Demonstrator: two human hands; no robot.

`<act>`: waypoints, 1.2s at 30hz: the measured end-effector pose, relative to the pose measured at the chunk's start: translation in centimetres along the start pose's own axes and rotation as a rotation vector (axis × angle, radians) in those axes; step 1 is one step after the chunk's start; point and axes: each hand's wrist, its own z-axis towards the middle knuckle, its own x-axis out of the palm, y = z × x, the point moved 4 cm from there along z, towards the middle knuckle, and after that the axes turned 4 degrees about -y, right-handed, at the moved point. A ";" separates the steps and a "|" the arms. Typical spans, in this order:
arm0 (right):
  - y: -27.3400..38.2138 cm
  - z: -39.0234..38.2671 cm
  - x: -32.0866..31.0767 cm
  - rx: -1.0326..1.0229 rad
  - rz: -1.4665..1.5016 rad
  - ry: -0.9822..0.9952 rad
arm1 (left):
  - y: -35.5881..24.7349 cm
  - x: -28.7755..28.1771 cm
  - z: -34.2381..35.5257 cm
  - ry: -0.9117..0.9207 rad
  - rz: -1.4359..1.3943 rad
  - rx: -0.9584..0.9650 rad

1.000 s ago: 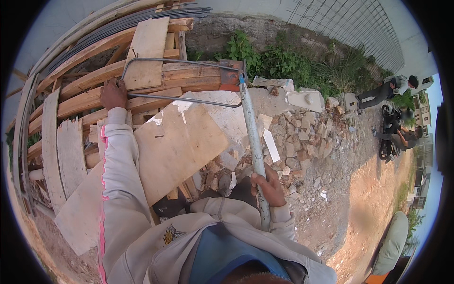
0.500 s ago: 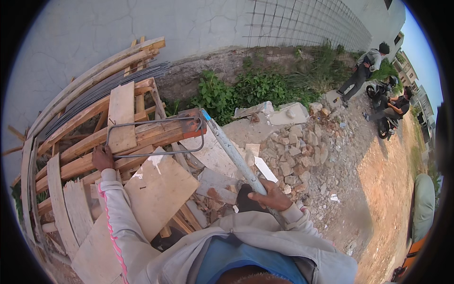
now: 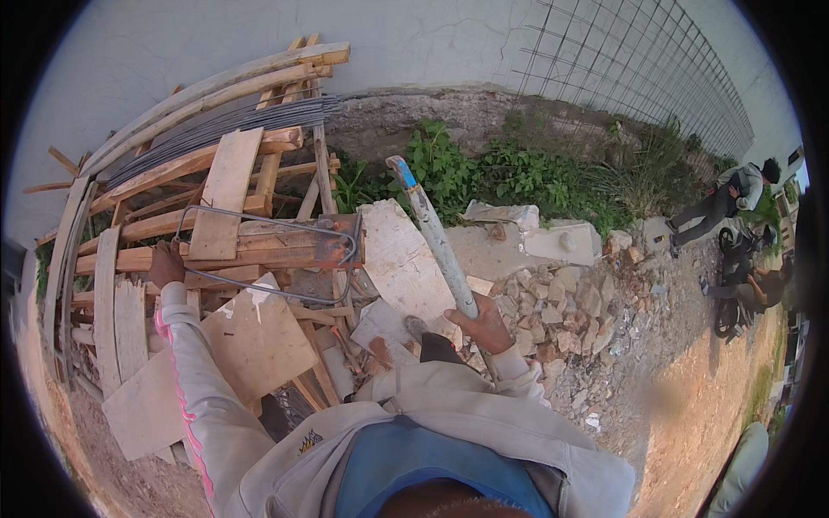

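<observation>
My left hand [image 3: 167,266] is closed around the left end of a bent steel rod [image 3: 231,281], a long rectangular loop like a rebar stirrup. This loop lies over a thick timber beam [image 3: 285,245] and a short board [image 3: 226,194]. Its right end rests by a rusty red-brown plate [image 3: 335,249] on the beam's end. My right hand [image 3: 484,325] grips a long pale metal pipe [image 3: 439,242] with a blue-painted upper end. The pipe slants up and left, its tip apart from the rod; its lower end is mostly hidden by my sleeve.
Stacked timbers [image 3: 216,93] and a bundle of thin steel rods [image 3: 294,114] lie along the wall. Plywood sheets [image 3: 268,345] lean below the beam. Broken rubble [image 3: 561,311] covers the ground at right. Wire mesh [image 3: 639,52] leans behind. Two people and a motorcycle [image 3: 727,293] are far right.
The view has shifted, so the people and rubble appear farther right. The pipe looks more upright, its tip farther from the plate. Both hands keep their hold.
</observation>
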 end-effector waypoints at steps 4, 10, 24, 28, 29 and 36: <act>1.0 5.7 -0.8 0.069 0.106 0.134 | 0.9 -5.4 0.7 -0.031 -0.900 -0.258; 4.7 13.6 1.0 0.052 0.119 0.205 | -10.1 -20.5 -4.6 -0.322 -1.610 -0.528; 10.6 18.4 1.8 -0.229 0.118 0.372 | -23.4 -38.1 -10.5 -0.615 -1.771 0.410; 10.0 18.0 1.0 -0.223 0.106 0.362 | -24.4 -37.4 -11.7 -0.642 -1.661 0.553; 9.7 18.0 0.9 -0.217 0.119 0.368 | -24.1 -37.2 -12.2 -0.594 -1.679 0.590; 7.4 18.2 -0.6 -0.121 0.110 0.363 | -18.0 -35.5 -18.2 -0.481 -1.502 0.384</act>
